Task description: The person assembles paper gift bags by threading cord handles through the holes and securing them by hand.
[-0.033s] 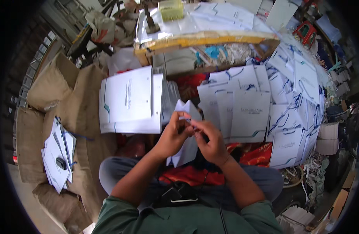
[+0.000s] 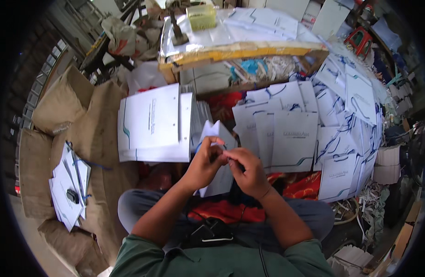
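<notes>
Both my hands meet over a white paper bag, which stands on edge between my knees with its folded top spread apart. My left hand is closed, thumb and fingers pinched together beside the bag's upper part. A short bit of blue cord shows by its fingers. Fingertips of my right hand pinch against the left ones. Whatever lies between the fingertips is too small and hidden to make out. Left of the hands rests a stack of white bags with punched holes and no handles visible on the top one.
Many white bags with blue cord handles are heaped to the right. More bags and cords, with a small black object on them, lie on a brown sofa. A yellow-edged low table stands ahead, bearing a yellow basket.
My pinched fingertips have come slightly lower and closer together. A bit of blue cord now shows beside the left fingers. The surrounding piles are unchanged.
</notes>
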Action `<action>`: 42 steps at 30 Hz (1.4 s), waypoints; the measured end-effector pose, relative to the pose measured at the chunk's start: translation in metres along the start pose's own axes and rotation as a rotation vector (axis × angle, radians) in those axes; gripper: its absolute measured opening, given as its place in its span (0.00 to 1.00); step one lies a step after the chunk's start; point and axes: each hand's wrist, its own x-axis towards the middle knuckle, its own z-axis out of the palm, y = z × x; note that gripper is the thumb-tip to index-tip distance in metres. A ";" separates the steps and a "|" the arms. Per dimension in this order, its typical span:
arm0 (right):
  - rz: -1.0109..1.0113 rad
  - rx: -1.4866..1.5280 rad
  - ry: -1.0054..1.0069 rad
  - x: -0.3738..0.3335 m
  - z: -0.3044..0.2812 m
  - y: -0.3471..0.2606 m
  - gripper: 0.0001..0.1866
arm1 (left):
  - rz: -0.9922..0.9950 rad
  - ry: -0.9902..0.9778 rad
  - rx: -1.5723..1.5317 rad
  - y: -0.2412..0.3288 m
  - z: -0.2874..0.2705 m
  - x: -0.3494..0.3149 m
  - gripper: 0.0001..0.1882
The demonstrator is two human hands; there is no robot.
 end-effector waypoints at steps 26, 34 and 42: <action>0.028 0.027 0.087 -0.004 -0.013 -0.002 0.04 | 0.029 -0.016 0.230 -0.001 0.011 0.000 0.07; -0.080 -0.191 0.121 -0.003 -0.007 -0.003 0.08 | -0.043 0.019 0.045 -0.003 0.009 -0.001 0.08; 0.166 -0.024 0.071 -0.005 -0.006 -0.008 0.07 | 0.044 0.019 0.126 0.004 0.006 0.001 0.09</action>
